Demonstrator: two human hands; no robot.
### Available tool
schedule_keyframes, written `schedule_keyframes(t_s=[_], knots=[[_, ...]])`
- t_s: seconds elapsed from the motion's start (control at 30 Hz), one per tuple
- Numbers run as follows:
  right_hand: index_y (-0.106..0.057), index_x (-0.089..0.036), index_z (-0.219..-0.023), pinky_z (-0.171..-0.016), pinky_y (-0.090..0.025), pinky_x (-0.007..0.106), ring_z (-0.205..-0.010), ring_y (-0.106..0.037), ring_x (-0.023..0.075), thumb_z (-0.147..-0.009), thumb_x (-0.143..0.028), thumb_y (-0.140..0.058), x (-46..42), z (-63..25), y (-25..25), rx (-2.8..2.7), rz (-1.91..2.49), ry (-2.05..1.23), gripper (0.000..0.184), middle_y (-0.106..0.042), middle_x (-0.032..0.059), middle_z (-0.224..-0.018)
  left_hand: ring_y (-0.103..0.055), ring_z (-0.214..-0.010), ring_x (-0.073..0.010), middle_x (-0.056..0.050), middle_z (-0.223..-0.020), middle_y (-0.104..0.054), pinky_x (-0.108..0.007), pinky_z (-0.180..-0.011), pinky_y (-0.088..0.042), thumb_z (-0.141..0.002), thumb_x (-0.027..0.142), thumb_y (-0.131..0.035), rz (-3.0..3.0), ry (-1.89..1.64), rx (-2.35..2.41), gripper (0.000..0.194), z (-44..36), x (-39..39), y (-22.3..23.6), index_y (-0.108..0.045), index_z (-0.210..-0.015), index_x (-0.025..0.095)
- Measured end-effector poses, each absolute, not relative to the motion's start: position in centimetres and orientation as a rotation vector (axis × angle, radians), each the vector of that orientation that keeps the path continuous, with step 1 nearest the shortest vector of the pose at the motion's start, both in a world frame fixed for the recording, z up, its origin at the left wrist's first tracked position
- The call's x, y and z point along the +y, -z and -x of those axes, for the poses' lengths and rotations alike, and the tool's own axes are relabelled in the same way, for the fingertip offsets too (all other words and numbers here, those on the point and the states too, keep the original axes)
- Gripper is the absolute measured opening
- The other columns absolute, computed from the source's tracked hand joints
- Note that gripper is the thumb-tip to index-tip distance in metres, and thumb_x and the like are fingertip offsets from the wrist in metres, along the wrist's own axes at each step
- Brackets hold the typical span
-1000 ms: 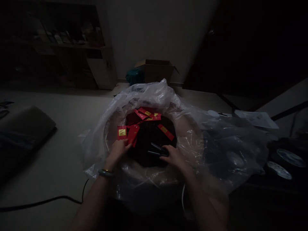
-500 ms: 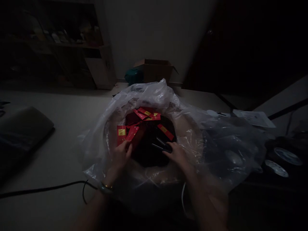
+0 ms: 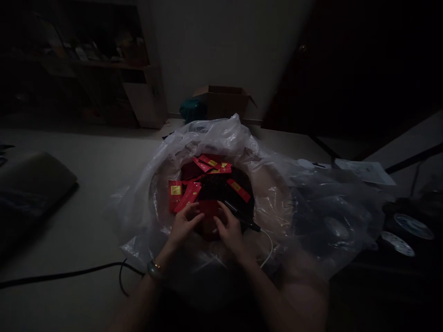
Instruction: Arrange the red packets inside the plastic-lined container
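Note:
In the dim head view, my left hand [image 3: 183,226] and my right hand [image 3: 230,231] are closed on either side of a dark red packet [image 3: 209,213], with fingertips at its edges. Just right of my right hand lies a slim black tong-like tool [image 3: 249,222] on a white cord [image 3: 271,249]; nothing grips it. Under the packet, dark loose material [image 3: 216,186] fills the middle of a wide opening; its kind is hard to tell. More red packets with yellow labels lie on it: a left group [image 3: 175,190], a far pile [image 3: 214,163] and a single packet [image 3: 238,189].
Clear plastic sheeting [image 3: 138,221] drapes over the container's rim and spreads right. Behind it stand an open cardboard box [image 3: 226,99] and a teal bag [image 3: 192,109]. A black cable [image 3: 69,275] crosses the floor at left. Papers [image 3: 363,170] lie at right.
My right hand has let go of the black tong-like tool, which now lies at its right, and moved left onto the red packet. The packet has come to the middle, between both hands.

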State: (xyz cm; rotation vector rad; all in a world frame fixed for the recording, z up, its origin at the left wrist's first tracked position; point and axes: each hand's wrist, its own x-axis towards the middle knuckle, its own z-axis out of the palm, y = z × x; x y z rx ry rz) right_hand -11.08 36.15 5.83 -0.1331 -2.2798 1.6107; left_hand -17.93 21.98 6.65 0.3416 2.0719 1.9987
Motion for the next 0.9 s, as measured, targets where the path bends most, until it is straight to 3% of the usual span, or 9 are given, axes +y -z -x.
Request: schedule_keyframes(t_s=[0.1,0.17,0.3,0.53,0.73,0.83,0.9], knots=[[-0.026,-0.03,-0.144,-0.058,-0.056,0.027,-0.072,-0.062,0.0151,-0.084,-0.021,-0.048,36.0,10.7,-5.8,-2.295,0.175,-1.635,0.065,-0.06,0.0039,-0.098,-0.066,-0.077,-0.0212,-0.006,-0.083,-0.073,-0.028,-0.066,-0.053,-0.07,0.037,-0.065,-0.341,-1.893,2.052,0.03,17.4,22.3,-6.2,-0.069,-0.087,0.013],[-0.035,-0.029,-0.142,-0.069,-0.057,0.032,-0.084,-0.061,0.0184,-0.08,-0.018,-0.052,36.5,10.7,-6.3,-2.398,0.106,-1.386,0.065,-0.058,0.0068,-0.105,-0.066,-0.076,-0.0209,-0.006,-0.081,-0.073,-0.027,-0.065,-0.052,-0.072,0.036,-0.063,-0.396,-1.82,2.122,0.027,17.1,22.4,-6.3,-0.071,-0.086,0.014],[-0.055,-0.026,-0.128,-0.089,-0.05,0.041,-0.101,-0.055,0.0236,-0.085,-0.016,-0.049,37.7,11.1,-6.9,-2.478,-0.061,-0.864,0.045,-0.056,0.0104,-0.112,-0.067,-0.082,-0.0221,-0.006,-0.086,-0.074,-0.028,-0.071,-0.053,-0.074,0.031,-0.061,-0.491,-1.769,2.171,0.026,16.8,22.6,-6.6,-0.073,-0.09,0.015],[-0.06,-0.019,-0.12,-0.091,-0.046,0.04,-0.105,-0.051,0.0242,-0.092,-0.019,-0.043,36.9,11.4,-5.9,-2.367,-0.18,-0.499,0.033,-0.058,0.0129,-0.116,-0.067,-0.091,-0.0249,-0.011,-0.099,-0.072,-0.036,-0.082,-0.054,-0.071,0.032,-0.065,-0.398,-1.958,1.993,0.036,16.9,22.8,-6.1,-0.067,-0.102,0.012],[-0.066,-0.02,-0.083,-0.074,-0.047,0.036,-0.081,-0.052,0.0215,-0.089,-0.022,-0.05,37.9,11.8,-7.5,-2.48,-0.206,-0.668,0.017,-0.06,0.007,-0.078,-0.067,-0.092,-0.0197,-0.007,-0.102,-0.071,-0.031,-0.083,-0.053,-0.076,0.024,-0.059,-0.584,-1.782,2.209,0.034,16.5,22.6,-7.0,-0.063,-0.109,0.017],[-0.062,-0.021,-0.075,-0.07,-0.047,0.032,-0.075,-0.054,0.0184,-0.086,-0.021,-0.051,39.0,11.9,-8.2,-2.422,-0.125,-0.873,0.016,-0.06,0.0041,-0.073,-0.068,-0.082,-0.0194,-0.006,-0.091,-0.073,-0.029,-0.074,-0.054,-0.075,0.029,-0.062,-0.55,-1.741,2.278,0.04,17.0,22.2,-7.2,-0.062,-0.112,0.016],[-0.061,-0.021,-0.073,-0.065,-0.047,0.029,-0.07,-0.055,0.0164,-0.085,-0.025,-0.052,39.5,11.6,-8.3,-2.367,0.065,-0.959,0.015,-0.059,0.0033,-0.074,-0.068,-0.078,-0.0199,-0.006,-0.086,-0.073,-0.028,-0.069,-0.054,-0.073,0.033,-0.063,-0.485,-1.742,2.269,0.035,17.6,21.7,-6.9,-0.067,-0.103,0.015]])
